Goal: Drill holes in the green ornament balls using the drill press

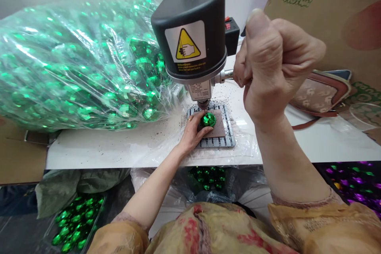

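Under the chuck of a black bench drill press (190,31), a shiny green faceted ball (209,119) rests on a flat brown board (218,130). My left hand (195,129) grips the ball from its left side, thumb in front and fingers behind. The board lies on the slotted metal base (230,137) of the press. My right hand (274,59) is closed in a fist around the feed lever (228,74) on the right side of the machine; most of the lever is hidden by the hand. The drill tip sits close above the ball, and I cannot tell whether it touches.
A large clear bag of green balls (89,67) fills the table's left side. A patterned purse (321,91) and a cardboard box (330,20) stand at right. Green balls lie in a bin (76,222) below left and in a lap bag (208,178). Dark shavings dot the white table (98,147).
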`<state>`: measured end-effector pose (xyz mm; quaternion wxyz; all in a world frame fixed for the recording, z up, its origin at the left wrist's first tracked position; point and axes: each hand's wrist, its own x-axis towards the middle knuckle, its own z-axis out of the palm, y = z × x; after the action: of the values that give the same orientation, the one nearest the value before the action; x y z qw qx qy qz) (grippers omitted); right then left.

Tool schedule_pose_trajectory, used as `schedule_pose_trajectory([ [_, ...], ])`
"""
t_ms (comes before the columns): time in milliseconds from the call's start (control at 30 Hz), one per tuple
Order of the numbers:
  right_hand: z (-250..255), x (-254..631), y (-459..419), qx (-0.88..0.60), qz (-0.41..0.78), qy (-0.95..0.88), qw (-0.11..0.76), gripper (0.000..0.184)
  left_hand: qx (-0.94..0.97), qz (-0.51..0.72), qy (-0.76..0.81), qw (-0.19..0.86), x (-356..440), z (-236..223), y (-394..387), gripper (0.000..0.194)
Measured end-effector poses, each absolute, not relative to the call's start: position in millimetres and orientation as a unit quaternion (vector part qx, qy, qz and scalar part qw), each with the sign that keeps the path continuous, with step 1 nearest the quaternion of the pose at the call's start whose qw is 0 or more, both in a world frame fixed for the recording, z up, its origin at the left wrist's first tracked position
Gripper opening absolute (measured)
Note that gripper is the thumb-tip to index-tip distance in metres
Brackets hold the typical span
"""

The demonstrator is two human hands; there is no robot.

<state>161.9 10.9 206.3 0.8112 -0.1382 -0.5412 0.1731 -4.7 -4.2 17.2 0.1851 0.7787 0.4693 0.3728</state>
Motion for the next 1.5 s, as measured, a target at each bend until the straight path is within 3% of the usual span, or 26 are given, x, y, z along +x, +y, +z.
schedule_pose_trajectory([
  [267,198.4,161.6,1.4,-0.224,0.15,-0.539,0.798,0.058,0.748,0.39,0.492,0.217,-4.2,19.0,-4.6,0.055],
  [933,165.8,166.0,1.6,-0.224,0.148,-0.555,0.787,0.064,0.74,0.423,0.478,0.213,-1.9,14.8,-4.3,0.057],
  [1500,137.7,168.5,20.8,-0.045,0.014,-0.585,0.81,0.049,0.737,0.426,0.48,0.21,-1.9,13.9,-5.1,0.053],
])
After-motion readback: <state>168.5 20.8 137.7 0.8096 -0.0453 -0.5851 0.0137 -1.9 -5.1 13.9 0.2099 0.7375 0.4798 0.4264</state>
